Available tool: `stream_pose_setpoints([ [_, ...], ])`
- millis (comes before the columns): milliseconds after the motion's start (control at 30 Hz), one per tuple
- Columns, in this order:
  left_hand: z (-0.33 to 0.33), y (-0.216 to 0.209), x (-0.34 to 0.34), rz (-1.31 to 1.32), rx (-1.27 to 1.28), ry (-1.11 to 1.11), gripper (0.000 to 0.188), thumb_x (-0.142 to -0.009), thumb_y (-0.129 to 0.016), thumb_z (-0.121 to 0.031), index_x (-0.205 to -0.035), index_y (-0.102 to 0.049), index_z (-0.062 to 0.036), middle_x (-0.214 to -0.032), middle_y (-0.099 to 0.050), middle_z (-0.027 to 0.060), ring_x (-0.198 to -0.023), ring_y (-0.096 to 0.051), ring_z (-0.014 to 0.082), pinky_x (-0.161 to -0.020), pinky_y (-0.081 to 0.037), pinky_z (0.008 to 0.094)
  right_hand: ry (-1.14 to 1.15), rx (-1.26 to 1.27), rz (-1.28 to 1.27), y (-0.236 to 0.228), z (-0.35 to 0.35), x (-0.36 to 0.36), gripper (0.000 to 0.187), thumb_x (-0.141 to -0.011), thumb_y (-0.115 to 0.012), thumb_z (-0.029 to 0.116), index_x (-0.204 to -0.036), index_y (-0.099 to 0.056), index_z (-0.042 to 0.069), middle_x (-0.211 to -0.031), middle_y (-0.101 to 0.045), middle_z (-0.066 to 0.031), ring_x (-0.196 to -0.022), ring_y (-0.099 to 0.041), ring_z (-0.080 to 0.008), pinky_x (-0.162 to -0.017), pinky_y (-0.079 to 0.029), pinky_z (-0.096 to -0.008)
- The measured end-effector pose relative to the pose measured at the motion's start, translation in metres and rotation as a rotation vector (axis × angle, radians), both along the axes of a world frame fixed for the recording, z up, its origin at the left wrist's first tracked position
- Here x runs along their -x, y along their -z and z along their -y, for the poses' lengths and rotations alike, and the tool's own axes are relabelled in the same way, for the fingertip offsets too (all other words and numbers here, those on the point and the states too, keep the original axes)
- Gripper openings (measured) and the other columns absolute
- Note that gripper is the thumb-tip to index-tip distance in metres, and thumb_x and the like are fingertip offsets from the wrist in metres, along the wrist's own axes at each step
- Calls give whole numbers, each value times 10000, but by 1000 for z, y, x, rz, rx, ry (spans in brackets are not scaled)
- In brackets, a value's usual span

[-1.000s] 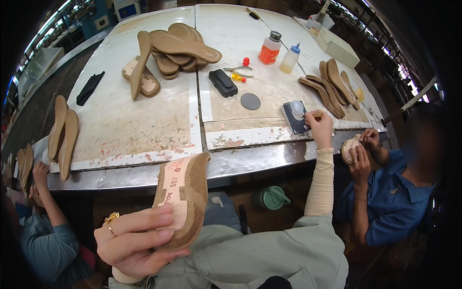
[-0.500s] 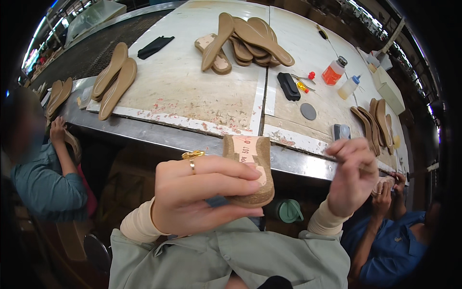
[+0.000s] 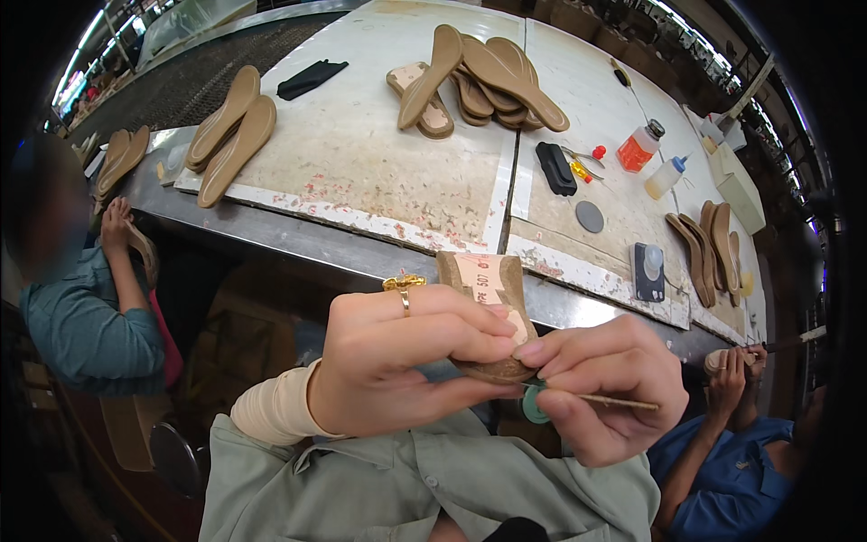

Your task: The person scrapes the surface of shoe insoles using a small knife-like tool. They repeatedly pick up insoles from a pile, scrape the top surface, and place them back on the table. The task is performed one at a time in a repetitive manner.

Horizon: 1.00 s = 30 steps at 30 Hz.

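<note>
My left hand point(image 3: 406, 361) is closed around a brown cork-edged shoe sole point(image 3: 492, 298), thumb below and fingers on top. A pale pink printed layer covers the middle of the upturned face. The sole is held in front of the table's near edge. Close against its near rounded end is my right hand point(image 3: 614, 384), its fingers pinched on a thin stick-like tool point(image 3: 623, 401) with a brownish shaft. The tool's tip meets the edge of the sole or lies just beside it; my fingers partly hide it.
Tan shoe soles lie in a pile point(image 3: 492, 81), at the left point(image 3: 230, 135) and at the right point(image 3: 709, 244). On the table point(image 3: 343, 190) stand a red-liquid bottle point(image 3: 639, 147) and a squeeze bottle point(image 3: 666, 177). People sit at left point(image 3: 99, 307) and right point(image 3: 741, 452).
My right hand has come left and down to the sole, bringing the thin tool to its edge. The left hand with the sole sits slightly farther right in the picture.
</note>
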<state>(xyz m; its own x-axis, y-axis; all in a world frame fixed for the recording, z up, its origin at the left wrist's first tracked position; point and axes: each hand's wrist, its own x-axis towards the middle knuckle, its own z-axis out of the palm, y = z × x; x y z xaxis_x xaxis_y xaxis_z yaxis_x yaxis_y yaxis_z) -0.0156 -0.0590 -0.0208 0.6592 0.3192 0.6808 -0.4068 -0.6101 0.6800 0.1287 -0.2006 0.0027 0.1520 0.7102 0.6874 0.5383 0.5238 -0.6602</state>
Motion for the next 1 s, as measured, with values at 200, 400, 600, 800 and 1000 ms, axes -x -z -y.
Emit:
stream_pose_setpoints([
  [200,2,-3,-2,8,3,-2,275,-619,-864,-58,-842,-708,-14,-848,-704,121,-807,-713,208,-709,-568,269,36,6,78,-5,3,3,181,-700,-779,-55,-831,-654,-53,-791,-649,-170,-734,-698,-248,-668,-581,-300],
  [400,3,-3,-2,2,-14,-13,276,-618,-866,-68,-836,-703,-22,-836,-702,117,-803,-713,214,-700,-566,270,24,21,147,-6,4,3,136,-761,-722,-50,-848,-619,-70,-804,-620,-186,-745,-690,-278,-706,-593,-354],
  [600,2,1,6,-26,19,-15,285,-607,-877,-78,-815,-690,-22,-833,-695,116,-774,-707,221,-656,-557,272,-46,67,-41,1,1,-2,162,-705,-749,-90,-819,-643,-46,-808,-661,-168,-758,-705,-239,-652,-564,-271],
  [800,2,0,6,-55,42,88,267,-614,-864,-46,-802,-677,-12,-866,-689,117,-753,-693,230,-632,-550,273,-51,111,-45,0,6,-3,159,-706,-752,-82,-818,-646,-39,-801,-657,-154,-765,-704,-233,-651,-559,-276],
  [1000,4,2,11,-55,37,111,254,-608,-852,-29,-774,-661,-8,-875,-683,106,-747,-690,242,-625,-550,285,-212,104,-347,9,4,-12,134,-776,-737,3,-820,-615,-29,-832,-626,-149,-766,-686,-251,-697,-565,-344],
])
